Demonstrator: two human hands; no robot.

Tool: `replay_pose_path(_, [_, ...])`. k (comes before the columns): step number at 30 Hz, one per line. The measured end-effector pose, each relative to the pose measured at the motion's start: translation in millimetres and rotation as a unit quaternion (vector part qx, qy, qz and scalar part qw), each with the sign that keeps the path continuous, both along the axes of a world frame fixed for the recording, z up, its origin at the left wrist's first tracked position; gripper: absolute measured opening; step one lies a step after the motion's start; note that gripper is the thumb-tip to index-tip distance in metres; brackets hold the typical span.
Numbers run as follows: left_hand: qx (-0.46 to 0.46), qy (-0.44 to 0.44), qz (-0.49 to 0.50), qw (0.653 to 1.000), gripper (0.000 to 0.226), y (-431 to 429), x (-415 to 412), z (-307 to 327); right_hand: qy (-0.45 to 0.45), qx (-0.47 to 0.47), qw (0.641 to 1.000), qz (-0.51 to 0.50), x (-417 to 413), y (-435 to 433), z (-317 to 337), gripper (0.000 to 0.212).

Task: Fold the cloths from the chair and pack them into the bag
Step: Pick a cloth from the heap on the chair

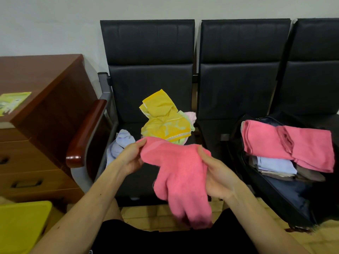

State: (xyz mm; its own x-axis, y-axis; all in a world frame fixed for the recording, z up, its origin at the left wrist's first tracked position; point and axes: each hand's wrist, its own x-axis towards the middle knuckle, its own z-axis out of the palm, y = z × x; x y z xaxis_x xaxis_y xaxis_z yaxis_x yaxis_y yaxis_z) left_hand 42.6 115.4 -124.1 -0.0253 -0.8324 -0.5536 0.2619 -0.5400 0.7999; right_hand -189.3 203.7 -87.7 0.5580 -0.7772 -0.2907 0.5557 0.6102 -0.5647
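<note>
A pink cloth (180, 173) hangs crumpled in front of the left black chair (146, 79). My left hand (131, 158) pinches its upper left corner and my right hand (217, 175) grips its right edge. On the chair seat behind lie a yellow cloth (163, 120) heaped over pale green and pink ones, and a lilac cloth (119, 143) at the seat's left. The dark open bag (286, 195) stands on the right seat, with folded pink cloths (286, 143) stacked over a light blue one (275, 165) and brownish ones.
A brown wooden desk with drawers (36, 125) stands at the left, a green leaflet (12, 102) on top. The chair's wooden armrest (86, 132) juts forward beside my left arm. A yellow bin (20, 224) sits at the lower left. Tiled floor shows below.
</note>
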Motion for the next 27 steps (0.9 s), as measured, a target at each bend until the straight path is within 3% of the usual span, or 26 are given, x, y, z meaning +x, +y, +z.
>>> replay_pose_path(6, [0.004,0.048,-0.068,0.997,0.020,25.7,-21.4,-20.4,-0.035,-0.023,0.998,-0.053,-4.2,-11.8,24.7,0.077])
replay_pose_path(8, [-0.002,0.074,-0.095,0.993,0.023,36.1,-30.3,-26.7,-0.030,-0.019,0.997,-0.071,-5.9,-17.1,27.7,0.084])
replay_pose_path(10, [0.008,0.095,-0.118,0.988,0.034,43.9,-35.3,-31.7,-0.027,-0.014,0.996,-0.088,-6.6,-21.3,28.9,0.081])
replay_pose_path(13, [0.036,0.135,-0.147,0.979,0.054,53.8,-43.2,-39.2,-0.011,-0.021,0.993,-0.117,-4.8,-22.7,35.5,0.040])
replay_pose_path(14, [0.037,0.141,-0.153,0.977,0.056,56.5,-44.4,-40.5,-0.009,-0.025,0.991,-0.133,-4.9,-23.3,37.6,0.036])
replay_pose_path(18, [0.031,0.141,-0.206,0.968,0.075,61.6,-39.5,-47.9,-0.001,-0.047,0.986,-0.159,-9.8,-25.8,40.7,0.039])
replay_pose_path(21, [0.030,0.126,-0.249,0.960,0.096,65.4,-35.2,-47.6,0.022,-0.057,0.988,-0.144,-14.1,-26.3,38.1,0.028])
replay_pose_path(23, [0.031,0.120,-0.285,0.950,0.112,66.6,-31.3,-49.5,0.009,-0.086,0.988,-0.125,-15.7,-26.0,37.9,0.039])
replay_pose_path(25, [0.027,0.115,-0.294,0.949,0.100,66.8,-27.1,-51.1,0.012,-0.119,0.987,-0.105,-16.9,-26.4,34.7,0.048])
replay_pose_path(27, [0.003,0.106,-0.295,0.949,0.057,69.9,-26.8,-39.7,0.010,-0.128,0.987,-0.101,-19.7,-27.3,30.0,0.041])
